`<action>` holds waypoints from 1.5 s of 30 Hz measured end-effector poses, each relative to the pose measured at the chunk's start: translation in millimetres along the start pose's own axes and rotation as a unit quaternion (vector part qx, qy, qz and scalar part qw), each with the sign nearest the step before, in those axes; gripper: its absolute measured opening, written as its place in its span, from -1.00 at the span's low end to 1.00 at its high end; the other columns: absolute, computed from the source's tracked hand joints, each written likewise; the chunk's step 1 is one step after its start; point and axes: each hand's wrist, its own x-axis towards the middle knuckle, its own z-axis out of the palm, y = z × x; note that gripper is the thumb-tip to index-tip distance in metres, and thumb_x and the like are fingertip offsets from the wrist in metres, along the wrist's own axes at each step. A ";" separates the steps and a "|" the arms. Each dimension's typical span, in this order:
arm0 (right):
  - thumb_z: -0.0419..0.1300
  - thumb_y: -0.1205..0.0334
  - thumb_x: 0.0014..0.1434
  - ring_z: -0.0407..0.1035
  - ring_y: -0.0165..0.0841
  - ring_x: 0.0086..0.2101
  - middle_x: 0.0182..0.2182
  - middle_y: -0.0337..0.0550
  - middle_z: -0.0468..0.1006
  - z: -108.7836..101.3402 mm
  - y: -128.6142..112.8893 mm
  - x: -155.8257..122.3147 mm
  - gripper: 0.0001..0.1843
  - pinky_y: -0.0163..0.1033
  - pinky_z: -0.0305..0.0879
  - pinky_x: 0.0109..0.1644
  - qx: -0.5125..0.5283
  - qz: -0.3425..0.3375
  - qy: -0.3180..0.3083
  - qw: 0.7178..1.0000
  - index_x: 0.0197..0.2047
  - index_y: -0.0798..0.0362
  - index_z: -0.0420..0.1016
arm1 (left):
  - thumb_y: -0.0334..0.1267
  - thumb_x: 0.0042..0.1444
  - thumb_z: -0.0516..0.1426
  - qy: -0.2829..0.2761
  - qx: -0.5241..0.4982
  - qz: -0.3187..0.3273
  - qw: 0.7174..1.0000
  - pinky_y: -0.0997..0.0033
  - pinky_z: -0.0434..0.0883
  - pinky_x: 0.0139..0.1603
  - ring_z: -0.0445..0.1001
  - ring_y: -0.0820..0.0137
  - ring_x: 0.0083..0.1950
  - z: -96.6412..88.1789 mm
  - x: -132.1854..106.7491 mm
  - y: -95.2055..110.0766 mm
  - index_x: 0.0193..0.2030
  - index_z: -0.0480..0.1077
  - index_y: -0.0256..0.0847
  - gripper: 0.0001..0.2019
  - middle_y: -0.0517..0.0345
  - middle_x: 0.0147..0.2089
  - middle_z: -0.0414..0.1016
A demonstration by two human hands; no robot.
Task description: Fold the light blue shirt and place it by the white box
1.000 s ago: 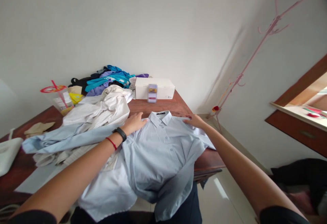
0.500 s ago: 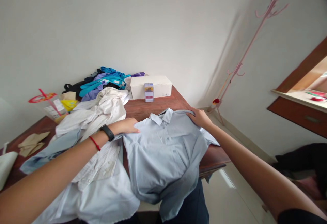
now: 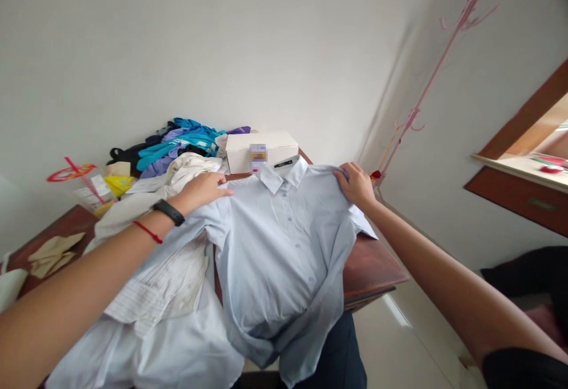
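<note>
A light blue button-up shirt (image 3: pixel 284 247) hangs spread between my two hands, its collar toward the wall and its lower part drooping over the table's near edge. My left hand (image 3: pixel 205 192), with a black band and a red string at the wrist, is closed on the shoulder at the left. At the opposite shoulder, my right hand (image 3: pixel 356 184) pinches the fabric. The buttoned front faces up, and a dark label shows inside the collar. White shirts (image 3: pixel 164 294) lie heaped under and beside my left forearm.
On the brown table (image 3: pixel 373 267), a white box (image 3: pixel 284 143) stands near the wall, beside a pile of blue, purple and black clothes (image 3: pixel 186 140). A clear cup with a red straw (image 3: pixel 86 182) is at left. A pink coat rack (image 3: pixel 437 75) stands right.
Both hands have risen and moved toward the wall, lifting the shirt's shoulders and collar. The collar now overlaps the front of the white box.
</note>
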 end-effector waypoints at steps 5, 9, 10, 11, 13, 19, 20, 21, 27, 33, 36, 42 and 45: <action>0.07 0.09 0.38 0.41 -0.02 0.04 0.12 0.17 0.47 56.2 -7.5 -11.9 -0.60 -0.05 0.31 0.09 -0.064 0.001 -0.180 0.982 0.18 0.09 0.43 | -0.19 0.04 0.35 -0.084 0.029 -0.014 0.996 0.16 0.39 0.02 0.50 0.09 -0.01 52.1 11.5 11.9 -0.04 0.49 -0.29 -0.63 -0.16 -0.01 0.56; 0.12 0.05 0.35 0.10 0.12 0.34 0.38 0.23 0.22 85.0 -25.7 -15.9 -0.41 0.15 0.11 0.34 -0.062 -0.048 -0.217 0.973 0.35 0.14 0.29 | 0.02 0.27 0.16 -0.084 0.002 0.070 0.994 -0.11 0.15 0.36 0.18 -0.11 0.44 80.8 24.0 45.8 0.34 0.29 -0.28 -0.40 -0.33 0.41 0.25; 0.09 0.04 0.37 0.02 0.11 0.39 0.42 0.20 0.17 90.6 -32.5 -15.6 -0.40 0.17 0.03 0.39 -0.046 -0.063 -0.224 0.971 0.38 0.13 0.26 | 0.08 0.30 0.12 -0.088 -0.010 0.097 0.991 -0.09 0.08 0.42 0.06 -0.09 0.51 87.8 27.7 55.7 0.42 0.20 -0.25 -0.34 -0.28 0.49 0.14; 0.05 0.03 0.40 -0.05 0.09 0.42 0.44 0.17 0.13 96.0 -40.0 -15.3 -0.38 0.17 -0.03 0.42 -0.027 -0.075 -0.231 0.970 0.42 0.12 0.22 | 0.13 0.33 0.07 -0.096 -0.024 0.118 0.988 -0.07 0.03 0.46 -0.04 -0.05 0.56 95.3 31.4 65.1 0.48 0.12 -0.23 -0.29 -0.23 0.54 0.03; -0.03 -0.05 0.43 -0.16 0.05 0.46 0.49 0.11 0.04 106.8 -55.2 -16.2 -0.33 0.18 -0.08 0.45 0.014 -0.088 -0.250 0.964 0.48 0.07 0.12 | 0.21 0.35 -0.01 -0.119 -0.054 0.132 0.983 -0.10 0.03 0.48 -0.15 -0.05 0.59 112.1 37.5 80.7 0.53 0.01 -0.27 -0.21 -0.25 0.59 -0.13; -0.17 -0.28 0.43 -0.33 0.08 0.49 0.54 0.03 -0.24 126.7 -81.5 -27.6 -0.19 0.31 -0.22 0.46 0.036 -0.080 -0.329 0.940 0.55 0.03 -0.02 | 0.26 0.37 -0.11 -0.061 -0.095 0.125 0.986 -0.28 -0.14 0.52 -0.33 -0.06 0.61 157.2 40.9 91.1 0.56 -0.02 -0.12 -0.24 -0.05 0.62 -0.24; -0.18 -0.28 0.44 -0.34 0.07 0.49 0.54 0.02 -0.24 127.1 -82.0 -28.6 -0.19 0.31 -0.24 0.47 0.032 -0.080 -0.334 0.939 0.55 0.03 -0.02 | 0.25 0.37 -0.11 -0.044 -0.095 0.127 0.986 -0.27 -0.13 0.52 -0.31 -0.04 0.61 161.0 40.2 89.8 0.56 -0.02 -0.08 -0.25 -0.02 0.61 -0.22; -0.18 -0.28 0.44 -0.35 0.07 0.49 0.54 0.02 -0.25 127.0 -81.9 -29.0 -0.19 0.30 -0.24 0.47 0.029 -0.080 -0.338 0.937 0.55 0.04 -0.02 | 0.25 0.37 -0.10 -0.034 -0.095 0.129 0.987 -0.26 -0.12 0.52 -0.29 -0.03 0.61 163.7 39.7 88.7 0.56 -0.01 -0.06 -0.26 0.00 0.61 -0.20; -0.17 -0.29 0.43 -0.37 0.01 0.49 0.54 -0.05 -0.24 125.6 -77.9 -27.3 -0.20 0.27 -0.26 0.49 0.031 -0.074 -0.348 0.934 0.55 -0.03 -0.03 | 0.22 0.38 -0.07 -0.006 -0.091 0.137 0.986 -0.29 -0.06 0.51 -0.24 -0.07 0.60 167.4 37.4 88.5 0.54 0.07 -0.11 -0.28 -0.08 0.60 -0.17; -0.13 -0.29 0.43 -0.34 -0.01 0.49 0.54 -0.08 -0.19 126.0 -76.5 -27.5 -0.23 0.24 -0.25 0.50 0.040 -0.070 -0.347 0.934 0.53 -0.08 0.04 | 0.05 0.43 -0.02 0.065 -0.038 0.167 0.983 -0.28 -0.03 0.49 -0.14 -0.12 0.58 159.9 25.6 96.9 0.46 0.23 -0.20 -0.42 -0.11 0.58 -0.04; -0.11 -0.27 0.43 -0.32 -0.01 0.49 0.54 -0.07 -0.17 125.7 -75.6 -27.5 -0.25 0.25 -0.23 0.49 0.048 -0.073 -0.343 0.935 0.53 -0.07 0.06 | 0.01 0.45 -0.06 0.062 -0.036 0.246 0.967 -0.13 -0.01 0.52 -0.03 0.01 0.57 157.0 19.3 101.6 0.46 0.22 -0.28 -0.43 -0.12 0.55 0.06; -0.04 -0.22 0.43 -0.30 0.00 0.49 0.53 -0.04 -0.12 124.8 -72.9 -27.8 -0.29 0.28 -0.21 0.49 0.077 -0.069 -0.333 0.937 0.50 -0.07 0.14 | 0.15 0.44 -0.11 0.001 -0.080 0.250 0.965 -0.06 0.03 0.50 -0.02 0.02 0.56 162.1 16.5 101.8 0.52 0.08 -0.37 -0.28 -0.15 0.56 -0.02; 0.01 -0.19 0.42 -0.26 0.01 0.48 0.52 0.01 -0.08 124.3 -70.8 -28.0 -0.32 0.29 -0.17 0.48 0.098 -0.073 -0.319 0.940 0.46 -0.04 0.23 | 0.17 0.43 -0.12 -0.002 -0.087 0.245 0.966 -0.09 0.02 0.50 -0.04 0.01 0.57 165.1 18.1 100.2 0.52 0.07 -0.32 -0.28 -0.13 0.57 -0.03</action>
